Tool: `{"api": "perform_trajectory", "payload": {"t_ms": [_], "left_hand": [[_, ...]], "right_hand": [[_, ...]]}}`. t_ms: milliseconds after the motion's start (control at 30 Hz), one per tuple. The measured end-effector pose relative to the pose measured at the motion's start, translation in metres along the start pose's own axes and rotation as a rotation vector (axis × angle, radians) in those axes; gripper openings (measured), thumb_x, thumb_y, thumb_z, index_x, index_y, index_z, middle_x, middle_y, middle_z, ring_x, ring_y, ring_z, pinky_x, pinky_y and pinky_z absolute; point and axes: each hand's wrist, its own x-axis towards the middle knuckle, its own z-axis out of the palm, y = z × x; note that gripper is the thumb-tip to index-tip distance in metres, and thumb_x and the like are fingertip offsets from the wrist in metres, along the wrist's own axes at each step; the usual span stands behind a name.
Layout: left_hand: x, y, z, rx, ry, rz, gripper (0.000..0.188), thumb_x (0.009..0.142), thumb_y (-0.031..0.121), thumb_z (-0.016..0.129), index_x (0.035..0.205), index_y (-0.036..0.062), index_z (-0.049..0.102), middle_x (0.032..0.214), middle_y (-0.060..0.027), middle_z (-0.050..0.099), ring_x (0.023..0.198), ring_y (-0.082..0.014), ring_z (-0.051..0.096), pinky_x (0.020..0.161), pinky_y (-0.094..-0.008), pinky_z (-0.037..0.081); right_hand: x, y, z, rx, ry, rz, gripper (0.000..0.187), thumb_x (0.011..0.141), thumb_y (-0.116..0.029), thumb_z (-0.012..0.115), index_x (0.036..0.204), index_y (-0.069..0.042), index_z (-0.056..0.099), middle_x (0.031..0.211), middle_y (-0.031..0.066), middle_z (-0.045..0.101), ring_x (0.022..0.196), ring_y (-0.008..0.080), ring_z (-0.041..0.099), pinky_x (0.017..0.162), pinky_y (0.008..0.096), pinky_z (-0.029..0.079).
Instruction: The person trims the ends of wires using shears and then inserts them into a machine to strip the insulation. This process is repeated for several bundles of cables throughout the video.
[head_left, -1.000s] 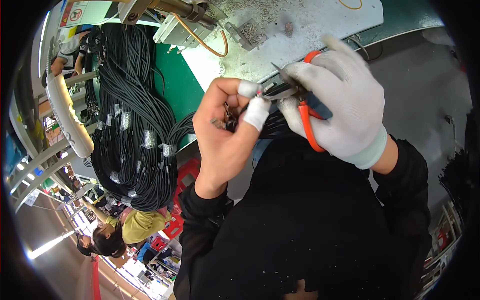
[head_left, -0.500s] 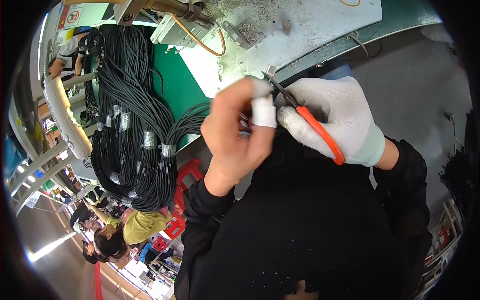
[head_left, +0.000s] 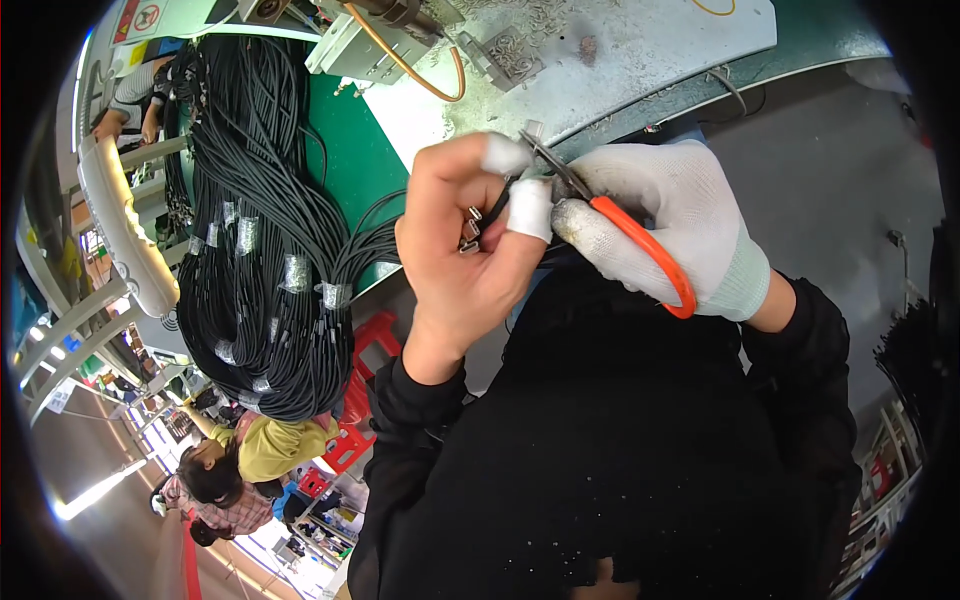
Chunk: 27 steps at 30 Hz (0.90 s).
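Note:
My left hand (head_left: pixel 445 250), with white wraps on the thumb and a fingertip, is closed around black cables whose small metal plug ends (head_left: pixel 470 232) show in the palm. My right hand (head_left: pixel 680 225), in a white knit glove with grey-stained fingertips, grips orange-handled scissors (head_left: pixel 645 250). Their dark blades point up and left, beside the left thumb and fingertip. Near the blade tips is a small pale, shiny piece (head_left: pixel 534 129). Whether the blades touch a cable I cannot tell, since fingers cover that spot.
A big bundle of black cables (head_left: pixel 262 185) hangs at the left over the green table (head_left: pixel 335 135). Beyond my hands, a white board (head_left: pixel 640 60) carries a metal fixture (head_left: pixel 505 58) with small scraps. Red stools (head_left: pixel 375 335) and co-workers (head_left: pixel 275 450) are at the lower left.
My left hand has turned and its fingers have spread somewhat, so the plug ends now show in the palm. The right hand and scissors have barely moved.

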Motion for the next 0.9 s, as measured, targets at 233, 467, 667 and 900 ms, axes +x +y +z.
{"api": "perform_trajectory", "payload": {"t_ms": [233,467,667,900], "left_hand": [[-0.003,-0.003,0.002,0.003,0.042,-0.187,0.019,0.082,-0.005,0.065,0.096,-0.0002,0.054,0.063,0.0055,0.049,0.054,0.0015,0.033,0.050,-0.0161,0.026],[0.006,-0.001,-0.002,-0.344,-0.010,-0.543,0.016,0.083,-0.003,0.064,0.096,0.0005,0.054,0.062,0.0050,0.049,0.054,0.0004,0.037,0.047,-0.0175,0.027],[0.017,-0.044,-0.030,-0.549,-0.009,-0.782,0.007,0.087,0.002,0.060,0.093,0.0023,0.056,0.062,0.0053,0.047,0.051,-0.0017,0.039,0.043,-0.0197,0.026],[0.062,-0.078,-0.027,-0.754,-0.015,-0.730,0.002,0.088,0.003,0.058,0.087,0.0028,0.057,0.060,0.0054,0.042,0.046,-0.0029,0.036,0.042,-0.0199,0.026]], "right_hand": [[0.007,0.014,0.005,-0.597,0.205,-0.420,0.011,0.080,-0.007,0.066,0.087,0.000,0.064,0.061,0.0066,0.055,0.051,0.0096,0.053,0.047,0.0260,0.039],[0.006,0.023,0.011,-0.371,0.136,-0.316,0.010,0.083,-0.011,0.062,0.085,-0.001,0.063,0.058,0.0040,0.054,0.049,0.0096,0.053,0.046,0.0263,0.040],[0.022,0.025,-0.001,-0.211,0.080,-0.109,0.022,0.089,-0.020,0.056,0.078,-0.001,0.059,0.055,0.0008,0.055,0.042,0.0082,0.050,0.043,0.0241,0.039],[0.103,0.006,-0.022,-0.048,-0.023,0.097,0.028,0.090,-0.024,0.056,0.075,-0.001,0.056,0.054,0.0034,0.053,0.042,0.0095,0.053,0.040,0.0231,0.042]]}}
